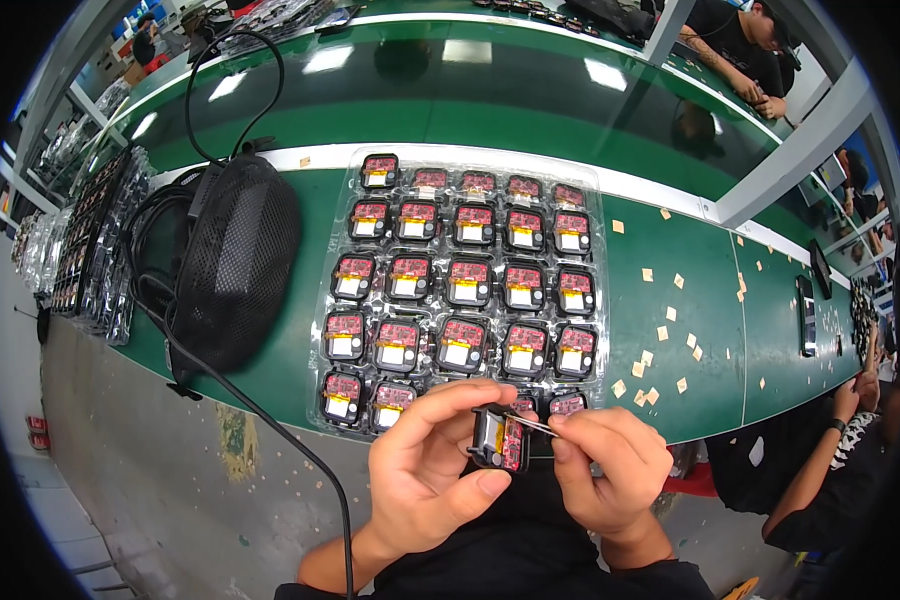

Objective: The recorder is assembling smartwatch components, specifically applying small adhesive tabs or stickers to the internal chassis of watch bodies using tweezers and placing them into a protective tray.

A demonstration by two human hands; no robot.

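Observation:
Over the table's near edge, my left hand (422, 475) grips a small black square casing (500, 440) between thumb and fingers. The casing is tilted, and a red circuit board, a yellow strip and a pale silver block show inside it. My right hand (615, 462) pinches thin metal tweezers (538, 425), whose tips reach the upper part of the board; whether they hold anything is too small to tell. Just beyond my hands lies a clear plastic tray (470, 157) with rows of similar casings, most with a white rectangle beside red circuitry. My hands cover part of its front row.
Left of the tray sits a black mesh bag (238, 265) with a black cable (315, 455) running down past my left forearm. Small tan squares (671, 314) are scattered at right. Stacked trays (95, 240) stand far left. A co-worker's arm (815, 465) is at right; a metal post (790, 160) rises nearby.

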